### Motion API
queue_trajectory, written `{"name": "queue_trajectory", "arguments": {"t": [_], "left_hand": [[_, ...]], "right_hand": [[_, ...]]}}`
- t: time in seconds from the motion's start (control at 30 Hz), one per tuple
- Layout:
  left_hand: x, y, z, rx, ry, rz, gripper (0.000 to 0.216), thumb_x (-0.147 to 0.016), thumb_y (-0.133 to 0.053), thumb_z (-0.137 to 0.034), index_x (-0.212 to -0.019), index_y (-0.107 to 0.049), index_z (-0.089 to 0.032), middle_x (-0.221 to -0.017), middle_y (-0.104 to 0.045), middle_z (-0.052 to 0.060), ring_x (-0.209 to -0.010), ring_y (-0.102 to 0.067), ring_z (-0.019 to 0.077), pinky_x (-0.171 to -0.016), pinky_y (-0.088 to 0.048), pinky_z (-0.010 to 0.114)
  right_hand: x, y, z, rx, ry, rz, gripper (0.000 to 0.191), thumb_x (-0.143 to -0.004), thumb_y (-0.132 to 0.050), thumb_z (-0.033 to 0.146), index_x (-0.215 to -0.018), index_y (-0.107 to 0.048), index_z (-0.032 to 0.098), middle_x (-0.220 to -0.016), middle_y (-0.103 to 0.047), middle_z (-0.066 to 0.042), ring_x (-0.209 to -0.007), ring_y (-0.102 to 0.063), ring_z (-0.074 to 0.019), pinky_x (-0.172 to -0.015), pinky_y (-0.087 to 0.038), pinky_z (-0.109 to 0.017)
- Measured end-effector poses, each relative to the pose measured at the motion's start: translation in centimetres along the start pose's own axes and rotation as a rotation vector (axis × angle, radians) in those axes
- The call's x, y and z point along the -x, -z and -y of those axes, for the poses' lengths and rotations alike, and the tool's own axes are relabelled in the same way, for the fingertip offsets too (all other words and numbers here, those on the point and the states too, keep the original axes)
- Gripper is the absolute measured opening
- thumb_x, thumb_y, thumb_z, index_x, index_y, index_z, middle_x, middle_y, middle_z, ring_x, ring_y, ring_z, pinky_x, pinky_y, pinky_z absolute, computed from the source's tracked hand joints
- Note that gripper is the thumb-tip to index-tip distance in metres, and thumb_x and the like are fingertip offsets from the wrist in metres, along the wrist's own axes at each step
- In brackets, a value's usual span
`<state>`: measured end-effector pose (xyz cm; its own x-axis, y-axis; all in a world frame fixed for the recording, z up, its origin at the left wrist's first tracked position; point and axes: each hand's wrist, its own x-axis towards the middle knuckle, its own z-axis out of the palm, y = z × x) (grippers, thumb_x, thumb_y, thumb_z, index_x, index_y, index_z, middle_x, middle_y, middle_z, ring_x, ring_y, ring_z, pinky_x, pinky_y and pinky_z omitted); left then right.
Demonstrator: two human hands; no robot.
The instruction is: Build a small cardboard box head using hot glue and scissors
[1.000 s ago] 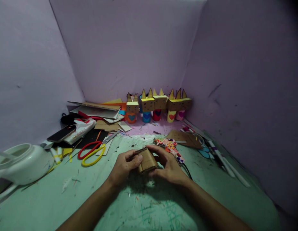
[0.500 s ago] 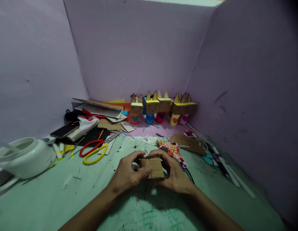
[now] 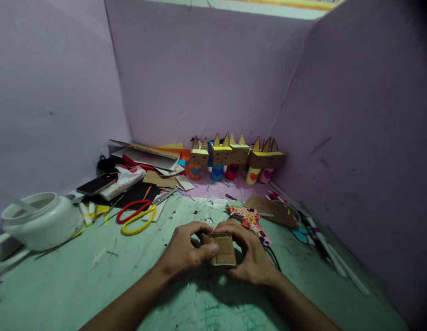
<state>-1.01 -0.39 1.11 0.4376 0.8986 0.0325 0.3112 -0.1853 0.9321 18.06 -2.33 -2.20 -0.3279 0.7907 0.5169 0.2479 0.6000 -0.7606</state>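
Observation:
Between my two hands is a small folded piece of brown cardboard [image 3: 224,250], held just above the green tabletop [image 3: 130,276]. My left hand [image 3: 187,250] grips its left side, the thumb flat on the face and the fingers behind the upper edge. Round the right side curls my right hand [image 3: 254,255], its fingers at the top edge and its thumb near the lower right corner. A corrugated edge shows along the top. The underside of the cardboard is hidden. Beyond my right hand lies a flower-patterned strip [image 3: 249,219].
Scissors with red and yellow handles [image 3: 139,216] lie ahead on the left. A white teapot-like pot [image 3: 44,225] stands at far left. Cardboard and paper [image 3: 147,158] are piled behind. Several cardboard-headed figures [image 3: 220,158] line the back wall; white sticks [image 3: 347,271] lie at right.
The view has shifted slightly, so the background sits a little to the right. Both hands keep hold of the cardboard, which appears slightly lower and tilted a little differently.

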Motion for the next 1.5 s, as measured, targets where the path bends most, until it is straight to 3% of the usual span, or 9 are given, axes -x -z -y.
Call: {"name": "queue_trajectory", "arguments": {"t": [0.37, 0.53, 0.7, 0.8, 0.87, 0.97, 1.03, 1.2, 1.5], "left_hand": [[-0.1, 0.0, 0.2, 0.041, -0.019, 0.032, 0.049, -0.065, -0.064, -0.045, -0.1, -0.066, -0.011, -0.096, -0.068, 0.013, -0.086, -0.061, 0.0277, -0.069, -0.048, 0.036], [-0.1, 0.2, 0.5, 0.123, -0.015, -0.1, 0.058, -0.078, -0.053, -0.058, -0.112, -0.062, -0.013, -0.113, -0.064, 0.014, -0.105, -0.057, 0.0308, -0.083, -0.048, 0.04], [-0.3, 0.5, 0.7, 0.204, 0.026, -0.173, 0.061, -0.082, -0.044, -0.063, -0.113, -0.06, -0.013, -0.114, -0.061, 0.015, -0.106, -0.055, 0.0324, -0.077, -0.05, 0.04], [0.0, 0.8, 0.6, 0.184, -0.136, -0.072, 0.059, -0.075, -0.059, -0.053, -0.12, -0.055, -0.015, -0.125, -0.055, 0.014, -0.115, -0.05, 0.0332, -0.091, -0.046, 0.044], [0.3, 0.9, 0.5, 0.096, -0.279, 0.041, 0.069, -0.067, -0.07, -0.04, -0.128, -0.048, -0.018, -0.136, -0.047, 0.013, -0.125, -0.042, 0.0343, -0.103, -0.036, 0.048], [0.6, 0.6, 0.4, -0.087, -0.357, 0.128, 0.083, -0.061, -0.07, -0.021, -0.137, -0.035, -0.019, -0.143, -0.039, 0.014, -0.133, -0.033, 0.0355, -0.111, -0.024, 0.054], [0.6, 0.2, 0.4, -0.165, -0.384, 0.12, 0.08, -0.063, -0.065, -0.016, -0.136, -0.033, -0.017, -0.14, -0.04, 0.017, -0.132, -0.035, 0.0361, -0.11, -0.025, 0.058], [0.3, -0.4, 0.7, -0.24, -0.526, 0.064, 0.056, -0.067, -0.058, -0.015, -0.121, -0.044, -0.019, -0.12, -0.054, 0.015, -0.114, -0.051, 0.0327, -0.097, -0.041, 0.056], [0.2, -0.1, 1.5, -0.374, -0.707, -0.082, 0.053, -0.069, -0.06, -0.015, -0.12, -0.047, -0.016, -0.116, -0.06, 0.016, -0.109, -0.056, 0.0316, -0.091, -0.046, 0.054]], "right_hand": [[0.0, -0.1, 0.0, -0.025, 0.039, -0.023, 0.057, -0.055, -0.077, 0.012, -0.108, -0.061, 0.026, -0.102, -0.063, -0.005, -0.094, -0.061, -0.0226, -0.082, -0.05, -0.034], [-0.1, 0.0, 0.0, -0.015, 0.05, -0.051, 0.056, -0.055, -0.079, 0.013, -0.107, -0.06, 0.026, -0.102, -0.063, -0.005, -0.094, -0.061, -0.0224, -0.082, -0.05, -0.033], [-0.2, 0.0, -0.1, 0.001, 0.058, -0.087, 0.056, -0.054, -0.079, 0.013, -0.106, -0.061, 0.025, -0.1, -0.064, -0.004, -0.093, -0.061, -0.0219, -0.081, -0.05, -0.032], [-0.2, 0.0, -0.1, 0.001, 0.053, -0.097, 0.053, -0.056, -0.079, 0.016, -0.106, -0.061, 0.024, -0.1, -0.063, -0.005, -0.093, -0.061, -0.0219, -0.08, -0.051, -0.032], [-0.2, 0.1, -0.1, 0.004, 0.039, -0.105, 0.052, -0.056, -0.079, 0.018, -0.105, -0.061, 0.023, -0.1, -0.063, -0.005, -0.093, -0.061, -0.0222, -0.08, -0.051, -0.033], [-0.3, 0.1, 0.0, 0.029, 0.019, -0.113, 0.052, -0.055, -0.079, 0.018, -0.103, -0.061, 0.022, -0.101, -0.063, -0.006, -0.093, -0.062, -0.0228, -0.08, -0.052, -0.034], [-0.3, 0.1, 0.0, 0.047, 0.018, -0.119, 0.051, -0.055, -0.08, 0.02, -0.102, -0.061, 0.022, -0.1, -0.064, -0.006, -0.092, -0.063, -0.0227, -0.079, -0.052, -0.034], [-0.3, 0.0, -0.1, 0.065, 0.034, -0.127, 0.053, -0.054, -0.082, 0.024, -0.103, -0.061, 0.023, -0.099, -0.064, -0.006, -0.09, -0.063, -0.0231, -0.079, -0.053, -0.037], [-0.3, 0.0, -0.3, 0.052, 0.065, -0.111, 0.055, -0.057, -0.08, 0.022, -0.108, -0.06, 0.024, -0.103, -0.064, -0.007, -0.095, -0.063, -0.0241, -0.082, -0.053, -0.038]]}}
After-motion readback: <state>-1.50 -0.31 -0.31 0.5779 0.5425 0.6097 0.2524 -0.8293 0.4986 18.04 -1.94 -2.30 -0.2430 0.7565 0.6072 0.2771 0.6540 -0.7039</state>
